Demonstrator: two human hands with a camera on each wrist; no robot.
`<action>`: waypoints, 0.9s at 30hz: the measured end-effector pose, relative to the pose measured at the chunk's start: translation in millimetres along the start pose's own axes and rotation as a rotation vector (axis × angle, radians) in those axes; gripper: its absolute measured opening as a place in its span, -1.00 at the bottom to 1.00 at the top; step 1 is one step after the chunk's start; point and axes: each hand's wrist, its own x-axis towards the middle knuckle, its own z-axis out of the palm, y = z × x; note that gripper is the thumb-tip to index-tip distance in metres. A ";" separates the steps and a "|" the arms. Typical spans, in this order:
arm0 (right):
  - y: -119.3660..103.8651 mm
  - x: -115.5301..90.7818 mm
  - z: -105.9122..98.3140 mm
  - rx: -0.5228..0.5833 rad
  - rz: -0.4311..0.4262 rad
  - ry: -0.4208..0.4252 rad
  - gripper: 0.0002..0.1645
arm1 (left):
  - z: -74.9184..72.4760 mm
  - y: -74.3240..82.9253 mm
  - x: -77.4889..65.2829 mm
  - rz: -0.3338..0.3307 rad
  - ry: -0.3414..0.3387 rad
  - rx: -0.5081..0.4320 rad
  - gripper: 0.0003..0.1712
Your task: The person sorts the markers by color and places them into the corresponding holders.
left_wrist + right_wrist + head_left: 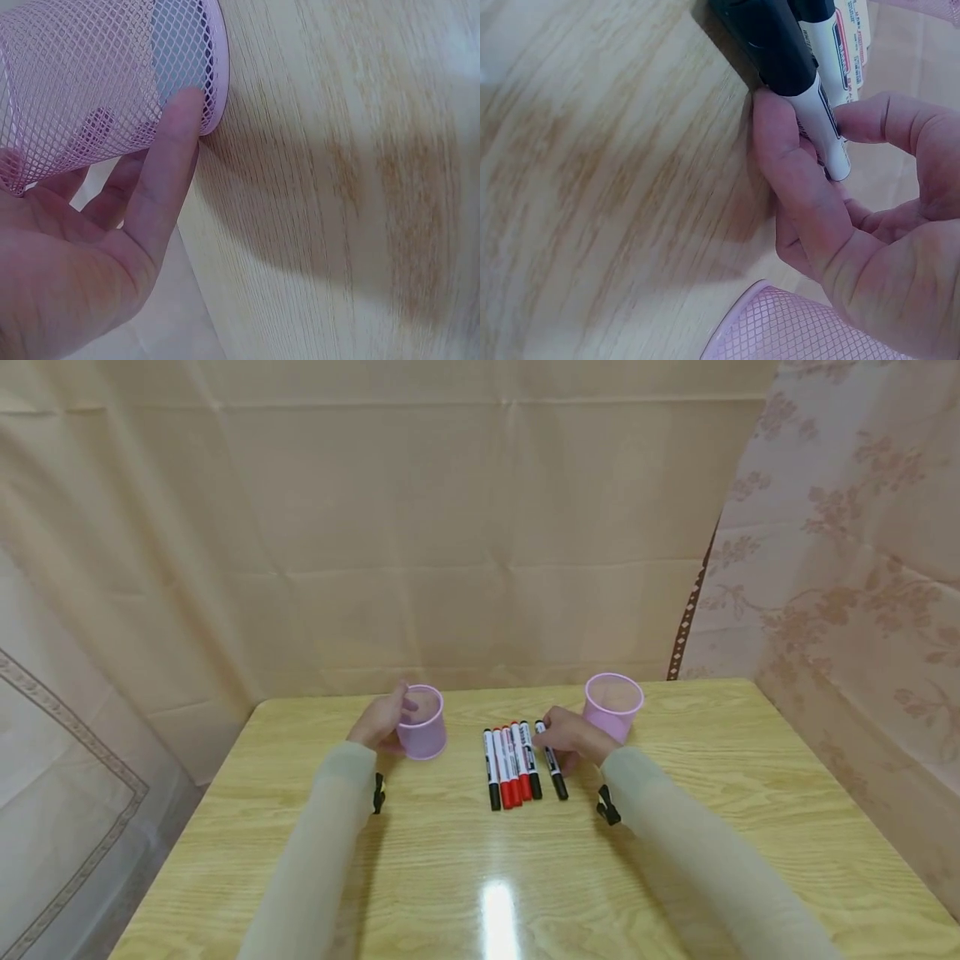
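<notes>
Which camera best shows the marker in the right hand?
The right wrist view: there the marker looks largest, pinched by the right hand, though one end is cut off. The head view shows it small; the left wrist view doesn't show it.

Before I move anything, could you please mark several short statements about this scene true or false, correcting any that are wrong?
1. The right hand pinches a black-capped marker. True.
2. The left hand holds nothing. False: it holds the left cup.
3. Red-capped markers lie on the table. True.
4. The right cup lies on its side. False: it stands upright.
5. Both cups are pink. True.
</notes>
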 end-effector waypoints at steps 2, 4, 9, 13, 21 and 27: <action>-0.3 0.8 -0.4 0.004 0.006 -0.002 -0.62 | 0.5 0.2 0.4 -0.001 -0.003 0.008 -0.11; -2.1 1.7 -0.8 0.003 -0.003 0.001 -0.55 | 0.3 1.1 0.9 0.000 0.004 0.017 -0.12; -6.4 6.2 -1.1 -0.030 -0.022 0.020 -0.45 | -0.6 2.3 1.7 -0.004 0.016 0.034 -0.11; -9.7 7.0 -1.9 -0.055 -0.009 0.003 -0.39 | 0.9 0.5 1.4 -0.020 0.006 0.029 -0.09; -24.4 -2.3 -6.9 -0.028 -0.009 -0.049 -0.38 | -0.5 -3.5 1.7 -0.033 0.003 0.031 -0.07; -34.7 -8.2 -8.3 0.016 -0.009 -0.076 -0.43 | -0.1 -4.0 2.0 -0.038 0.014 0.032 -0.06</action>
